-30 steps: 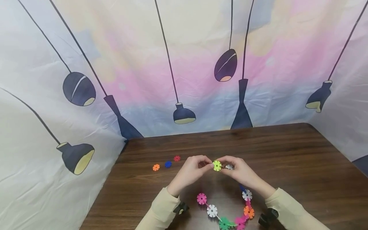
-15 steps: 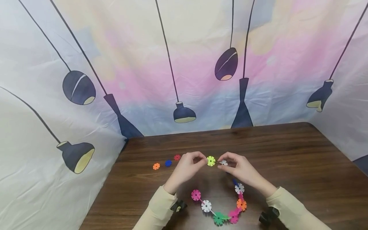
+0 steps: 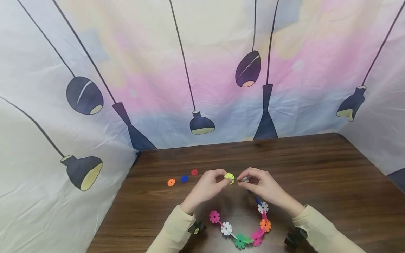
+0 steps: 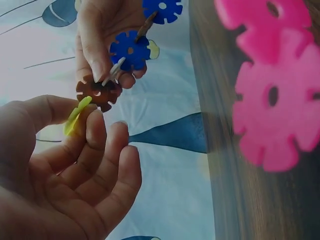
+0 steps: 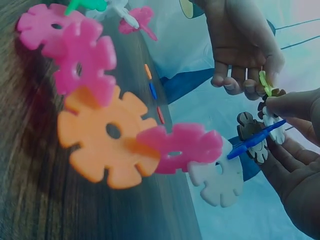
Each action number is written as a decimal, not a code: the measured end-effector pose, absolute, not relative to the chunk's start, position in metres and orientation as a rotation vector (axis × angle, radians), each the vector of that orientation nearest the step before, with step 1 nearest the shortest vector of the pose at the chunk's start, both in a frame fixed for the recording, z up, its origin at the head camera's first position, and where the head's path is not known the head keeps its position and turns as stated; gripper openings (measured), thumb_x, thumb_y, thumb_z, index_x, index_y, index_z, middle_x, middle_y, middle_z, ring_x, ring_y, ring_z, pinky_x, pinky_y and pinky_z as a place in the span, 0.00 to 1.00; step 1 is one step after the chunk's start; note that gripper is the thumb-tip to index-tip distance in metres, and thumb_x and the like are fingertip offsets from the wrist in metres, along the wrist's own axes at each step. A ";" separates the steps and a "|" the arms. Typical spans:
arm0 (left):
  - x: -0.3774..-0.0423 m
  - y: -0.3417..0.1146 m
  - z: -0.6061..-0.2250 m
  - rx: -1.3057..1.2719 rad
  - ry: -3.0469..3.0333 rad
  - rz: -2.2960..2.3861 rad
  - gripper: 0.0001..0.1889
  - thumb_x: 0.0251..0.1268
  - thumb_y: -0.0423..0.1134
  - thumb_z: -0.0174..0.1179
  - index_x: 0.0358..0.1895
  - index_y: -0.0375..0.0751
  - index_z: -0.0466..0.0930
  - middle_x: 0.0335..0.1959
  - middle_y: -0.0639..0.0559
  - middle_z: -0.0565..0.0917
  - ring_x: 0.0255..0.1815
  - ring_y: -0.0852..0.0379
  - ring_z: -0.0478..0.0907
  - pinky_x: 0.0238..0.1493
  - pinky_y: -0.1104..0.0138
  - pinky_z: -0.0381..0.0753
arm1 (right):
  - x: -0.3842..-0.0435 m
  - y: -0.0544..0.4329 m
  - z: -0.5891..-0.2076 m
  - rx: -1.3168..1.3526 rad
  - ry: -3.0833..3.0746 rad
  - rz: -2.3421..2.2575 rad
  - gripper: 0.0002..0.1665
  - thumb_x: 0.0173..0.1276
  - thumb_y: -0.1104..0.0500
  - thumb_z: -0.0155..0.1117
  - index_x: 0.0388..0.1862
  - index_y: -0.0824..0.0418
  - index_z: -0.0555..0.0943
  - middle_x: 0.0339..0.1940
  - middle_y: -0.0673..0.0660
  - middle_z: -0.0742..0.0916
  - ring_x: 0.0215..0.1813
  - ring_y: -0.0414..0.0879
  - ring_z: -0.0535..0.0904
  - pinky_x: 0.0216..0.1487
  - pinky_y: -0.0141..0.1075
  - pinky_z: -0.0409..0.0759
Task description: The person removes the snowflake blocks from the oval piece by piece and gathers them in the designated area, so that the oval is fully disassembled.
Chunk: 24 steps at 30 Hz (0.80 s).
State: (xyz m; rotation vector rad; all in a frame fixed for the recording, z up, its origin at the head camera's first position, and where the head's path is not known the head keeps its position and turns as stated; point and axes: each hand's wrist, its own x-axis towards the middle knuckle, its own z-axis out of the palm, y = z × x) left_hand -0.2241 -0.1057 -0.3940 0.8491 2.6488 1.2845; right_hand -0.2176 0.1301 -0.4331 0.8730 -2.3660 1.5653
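Observation:
My left hand (image 3: pixel 207 184) pinches a yellow notched flower disc (image 3: pixel 229 178) between thumb and fingers. In the left wrist view this yellow disc is seen edge-on, its upper tip close to a brown disc (image 4: pixel 96 93). Facing it, my right hand (image 3: pixel 264 184) pinches the brown disc, the end piece of a chain of interlocked flower discs. From there the chain runs past a white disc (image 3: pixel 245 180) and a blue disc (image 3: pixel 257 201), then curves over the table through an orange disc (image 3: pixel 265 225) and a green disc (image 3: pixel 240 241) to a pink disc (image 3: pixel 214 216).
Three loose discs lie on the dark wooden table (image 3: pixel 300 158) at the left: an orange one (image 3: pixel 171 182), a blue one (image 3: pixel 185 179) and a red one (image 3: pixel 194 172). Behind the table hangs a cloth (image 3: pixel 221 95) printed with lamps.
Both hands have shifted slightly left, the left one more, with the yellow disc. A gap has opened between it and the right fingertips. The chain on the table has slid a little left.

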 end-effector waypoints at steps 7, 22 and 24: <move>-0.222 -0.107 -0.398 0.868 2.542 1.304 0.08 0.74 0.43 0.61 0.38 0.44 0.82 0.33 0.43 0.85 0.32 0.46 0.81 0.32 0.68 0.78 | -0.215 0.131 -0.436 0.883 -2.359 1.619 0.04 0.68 0.57 0.72 0.40 0.50 0.87 0.39 0.46 0.87 0.38 0.42 0.81 0.41 0.35 0.82; -0.228 -0.110 -0.396 0.876 2.561 1.309 0.08 0.72 0.44 0.62 0.35 0.45 0.82 0.29 0.50 0.82 0.30 0.49 0.79 0.32 0.67 0.79 | -0.218 0.130 -0.433 0.919 -2.357 1.627 0.05 0.67 0.55 0.73 0.41 0.51 0.88 0.39 0.45 0.86 0.38 0.43 0.80 0.38 0.35 0.82; -0.228 -0.111 -0.395 0.874 2.554 1.299 0.08 0.72 0.44 0.62 0.35 0.45 0.82 0.29 0.49 0.83 0.31 0.47 0.79 0.33 0.66 0.79 | -0.219 0.129 -0.433 0.934 -2.350 1.639 0.06 0.67 0.55 0.73 0.41 0.54 0.88 0.39 0.46 0.86 0.37 0.43 0.81 0.36 0.35 0.82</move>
